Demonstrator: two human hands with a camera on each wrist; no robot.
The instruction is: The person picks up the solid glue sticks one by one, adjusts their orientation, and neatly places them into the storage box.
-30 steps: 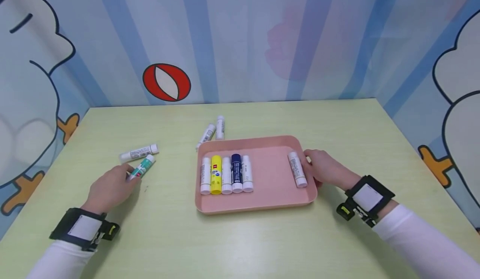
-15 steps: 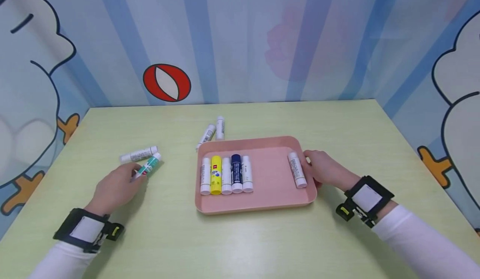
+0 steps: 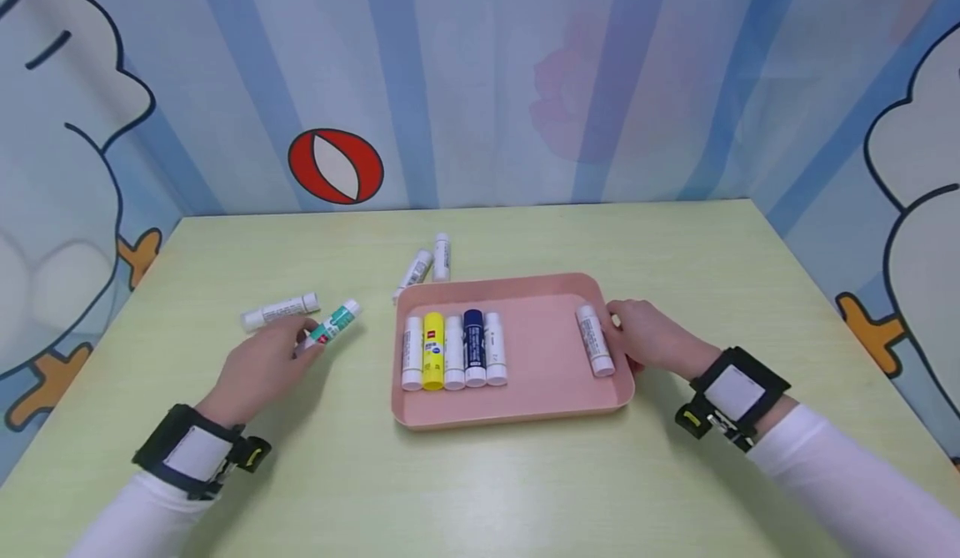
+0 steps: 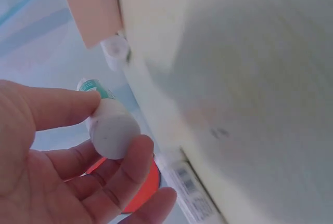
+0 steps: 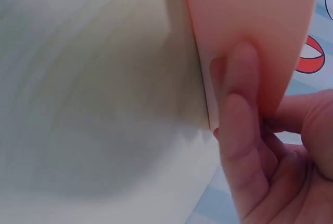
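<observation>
Between the thumb and fingers of my left hand (image 3: 262, 366) is a glue stick with a green and white label (image 3: 337, 322), held above the table. Its white round end (image 4: 115, 136) faces the left wrist camera. A pink tray (image 3: 540, 399) sits at the middle of the table. My right hand (image 3: 660, 337) grips its right side; in the right wrist view, fingers (image 5: 240, 125) press against the outer wall. Inside the tray, a yellow glue stick (image 3: 433, 351) and a dark blue one (image 3: 474, 348) stand in a row with white ones. Another white glue stick (image 3: 595, 341) lies near the right wall.
A white glue stick (image 3: 279, 311) lies on the table just beyond my left hand. Two more, one tilted (image 3: 414, 273) and one straight (image 3: 442, 258), lie behind the tray's back left corner. A printed curtain (image 3: 480, 82) rises behind the table.
My left hand has moved right and slightly up with the green-labelled glue stick, drawing away from the white one beside it. The right hand and tray have stayed in place.
</observation>
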